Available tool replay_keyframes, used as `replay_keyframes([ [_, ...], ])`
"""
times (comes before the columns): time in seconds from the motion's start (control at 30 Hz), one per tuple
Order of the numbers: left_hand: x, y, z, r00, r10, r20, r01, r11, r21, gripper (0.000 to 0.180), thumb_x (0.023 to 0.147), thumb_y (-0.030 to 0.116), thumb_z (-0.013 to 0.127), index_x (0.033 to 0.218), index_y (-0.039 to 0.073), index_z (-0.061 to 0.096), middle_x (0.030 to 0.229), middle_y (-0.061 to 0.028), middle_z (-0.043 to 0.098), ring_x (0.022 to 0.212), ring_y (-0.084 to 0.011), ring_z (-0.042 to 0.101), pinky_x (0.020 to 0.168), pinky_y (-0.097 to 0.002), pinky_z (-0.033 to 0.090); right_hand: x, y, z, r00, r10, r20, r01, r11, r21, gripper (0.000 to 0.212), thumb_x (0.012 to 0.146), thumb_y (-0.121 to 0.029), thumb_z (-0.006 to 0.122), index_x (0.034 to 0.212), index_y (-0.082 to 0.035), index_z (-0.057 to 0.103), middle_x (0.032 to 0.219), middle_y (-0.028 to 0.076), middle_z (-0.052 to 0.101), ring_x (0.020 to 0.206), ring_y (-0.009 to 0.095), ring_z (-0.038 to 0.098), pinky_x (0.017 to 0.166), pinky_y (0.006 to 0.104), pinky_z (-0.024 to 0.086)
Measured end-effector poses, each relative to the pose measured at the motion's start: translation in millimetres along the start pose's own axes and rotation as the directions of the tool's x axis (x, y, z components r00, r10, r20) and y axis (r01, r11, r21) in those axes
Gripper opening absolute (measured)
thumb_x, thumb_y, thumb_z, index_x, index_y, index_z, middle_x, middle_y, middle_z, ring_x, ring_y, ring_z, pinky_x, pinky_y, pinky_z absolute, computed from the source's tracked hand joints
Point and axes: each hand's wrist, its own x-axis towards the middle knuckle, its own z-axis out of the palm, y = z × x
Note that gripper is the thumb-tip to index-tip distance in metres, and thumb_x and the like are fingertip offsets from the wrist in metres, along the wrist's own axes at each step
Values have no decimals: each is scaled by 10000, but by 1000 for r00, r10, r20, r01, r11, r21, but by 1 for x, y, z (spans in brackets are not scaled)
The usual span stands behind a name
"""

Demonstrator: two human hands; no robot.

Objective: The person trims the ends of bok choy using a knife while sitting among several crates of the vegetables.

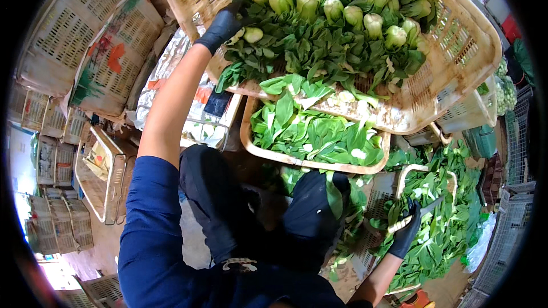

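My left hand (224, 27), in a black glove, reaches to the left end of a large basket. Its fingers curl at a head of bok choy (253, 35) with a pale cut base; the fingertips are partly hidden among leaves. Rows of bok choy (308, 4) lie in that basket, bases up. Low on the right, my right hand (404, 232), also black-gloved, is closed round a pale-handled knife (432, 205), its blade pointing up and right. Beneath it are loose green leaves (428, 254) heaped in and around a crate.
The large basket (462, 88) tilts towards me. Under its near edge stands a smaller tray (319, 162) of loose leaves, close to my knees. Stacked plastic crates (117, 57) line the left side. Wire cages (516, 142) stand at the far right, and leaves litter the floor.
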Motion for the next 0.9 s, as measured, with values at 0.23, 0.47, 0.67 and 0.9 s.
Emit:
replay_keyframes([
  [0.23, -26, -5, 16, 979, 124, 164, -188, 862, 471, 508, 674, 125, 637, 1170, 114, 528, 1089, -178, 574, 996, -352, 544, 849, -407, 442, -9, -15, 88, 966, -219, 138, 242, 952, -186, 328, 894, -224, 480, 1108, 15, 547, 954, 72, 627, 723, 76, 509, 639, 215, 407],
  [0.47, -2, 14, 22, 936, -122, 331, -116, 779, 616, 519, 664, 165, 665, 1163, 174, 520, 1109, -132, 574, 1016, -316, 548, 844, -402, 443, -28, 0, 55, 982, -186, 37, 190, 961, -203, 313, 865, -227, 525, 1059, 16, 560, 979, 96, 620, 838, 151, 551, 725, 246, 418],
  [0.67, -15, 34, -13, 992, 25, 121, -19, 998, -53, 654, 709, 240, 744, 1248, 18, 447, 1188, -127, 535, 1082, -198, 512, 938, -318, 397, -42, 13, 53, 999, 8, -36, -15, 977, -212, 293, 857, -206, 529, 1049, 11, 562, 949, 81, 631, 691, 109, 524, 612, 240, 410],
  [0.9, -65, 112, 7, 977, -123, 173, 200, 264, -944, 376, 858, 278, 590, 1126, 37, 482, 987, -46, 554, 831, -110, 556, 709, -246, 489, -33, 8, 123, 919, -232, 318, 339, 877, -340, 261, 862, -176, 456, 961, 17, 601, 847, 60, 578, 665, 116, 499, 626, 238, 399],
])
